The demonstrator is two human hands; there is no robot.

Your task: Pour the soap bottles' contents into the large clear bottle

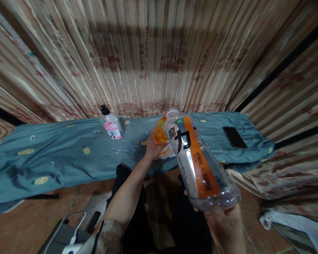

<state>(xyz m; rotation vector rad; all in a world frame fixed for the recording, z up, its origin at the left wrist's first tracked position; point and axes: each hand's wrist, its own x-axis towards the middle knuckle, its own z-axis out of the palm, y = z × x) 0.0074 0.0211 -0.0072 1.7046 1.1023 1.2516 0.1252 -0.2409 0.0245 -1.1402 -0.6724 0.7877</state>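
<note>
A large, clear plastic bottle [201, 165] with rounded shoulders, a ridged base and a glossy orange label band printed in black characters leans over the front edge of the worktop [76, 155], near the middle of its length. The right hand [224, 222] supports it from below, its grip closed around the base, so that the bottle's neck points away toward the back edge. The left hand [153, 147] has its grip wrapped around a translucent amber-orange vessel [161, 131], smooth and shiny, partly hidden by the fingers and by the bottle. The vessel is just beside the bottle's neck; whether the two touch cannot be told. Under them lies a crumpled white sheet [167, 152] with a touch of orange.

Toward the back edge, left of the middle, a clear pump bottle [112, 126] with a black plastic head and a pink-and-white label stands upright. Near the right end lies a flat, dark, rectangular phone [234, 137].

The worktop is long and narrow, draped in wrinkled blue-green fabric with yellow pineapple-like motifs. Behind it hangs a pleated beige curtain [153, 60] with dark stripes and reddish prints, and slanting black poles [283, 60] flank it. Below are brown floor tiles [92, 199].
</note>
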